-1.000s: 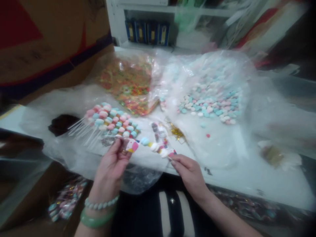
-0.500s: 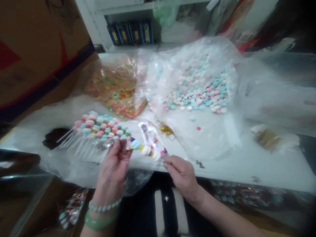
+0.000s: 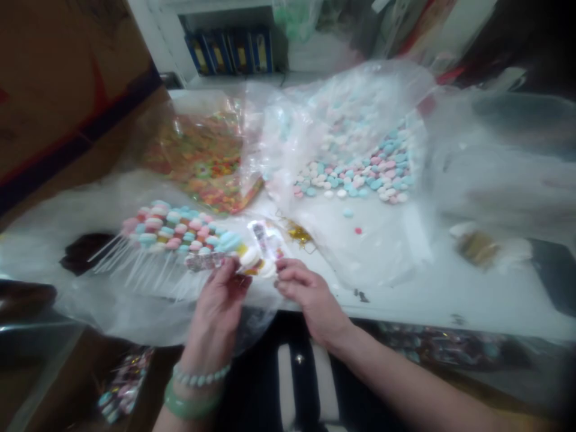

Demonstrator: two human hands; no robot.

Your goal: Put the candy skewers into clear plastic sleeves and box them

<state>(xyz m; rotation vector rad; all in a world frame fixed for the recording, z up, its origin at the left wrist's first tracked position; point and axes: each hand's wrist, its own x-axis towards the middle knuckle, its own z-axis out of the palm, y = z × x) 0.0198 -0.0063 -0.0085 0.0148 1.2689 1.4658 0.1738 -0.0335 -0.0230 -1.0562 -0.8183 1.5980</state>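
Observation:
A candy skewer (image 3: 250,258), with blue and white marshmallow-like sweets and yellow pieces, spans the gap between my two hands. Printed clear wrapping shows around it, though blur hides its edges. My left hand (image 3: 224,297), wearing a beaded bracelet and a green bangle, is closed, thumb and fingers pinching its left part. At the other end, my right hand (image 3: 310,297) pinches the skewer's tip with closed fingers. Just behind my left hand lies a pile of finished-looking candy skewers (image 3: 180,231), white sticks pointing toward me. Printed clear wrappers (image 3: 265,243) lie flat beyond the held skewer.
A bag of orange-green gummies (image 3: 202,162) lies behind the pile. To its right is a large bag of pastel sweets (image 3: 355,171). Gold twist ties (image 3: 297,233) rest mid-table. A cardboard box (image 3: 67,90) stands at left; wrapped skewers (image 3: 123,384) sit in a lower box.
My right hand has moved left toward my left hand, closing the gap along the skewer. The skewer's blue end now projects beyond my left fingers. The view has shifted, moving the table contents leftward.

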